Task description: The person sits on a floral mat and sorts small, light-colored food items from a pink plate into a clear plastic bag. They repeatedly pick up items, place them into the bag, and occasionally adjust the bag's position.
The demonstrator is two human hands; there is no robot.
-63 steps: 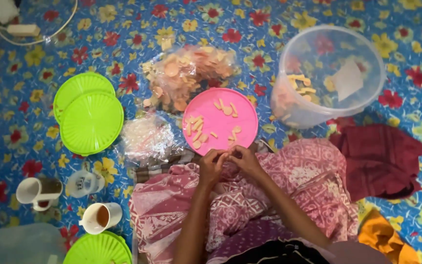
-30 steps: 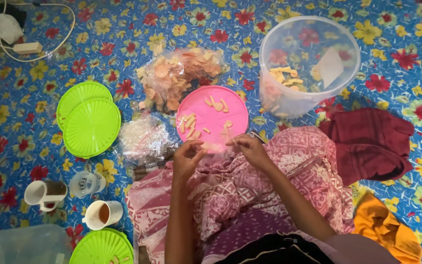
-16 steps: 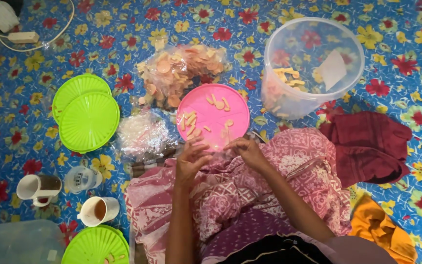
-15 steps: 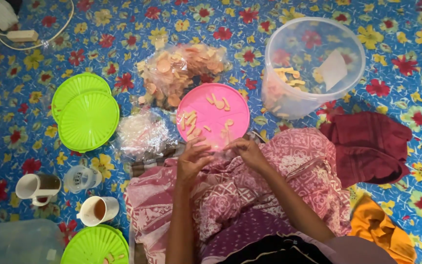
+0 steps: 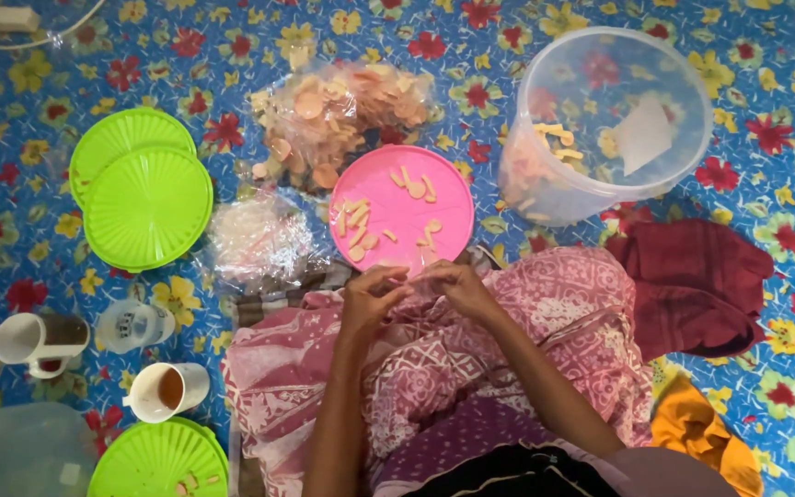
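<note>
Pink plate (image 5: 401, 219) with cracker pieces lies just beyond both hands; left hand (image 5: 372, 296) and right hand (image 5: 453, 283) meet fingertip to fingertip, pinching something too small to tell.

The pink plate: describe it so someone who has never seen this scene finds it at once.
On the blue flowered floor mat, look just beyond the left hand and right hand. The pink plate lies there holding pale cracker pieces; the other round lids are green.

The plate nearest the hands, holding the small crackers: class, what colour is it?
Pink. The plate shows best in the head view, just beyond both hands.
</note>
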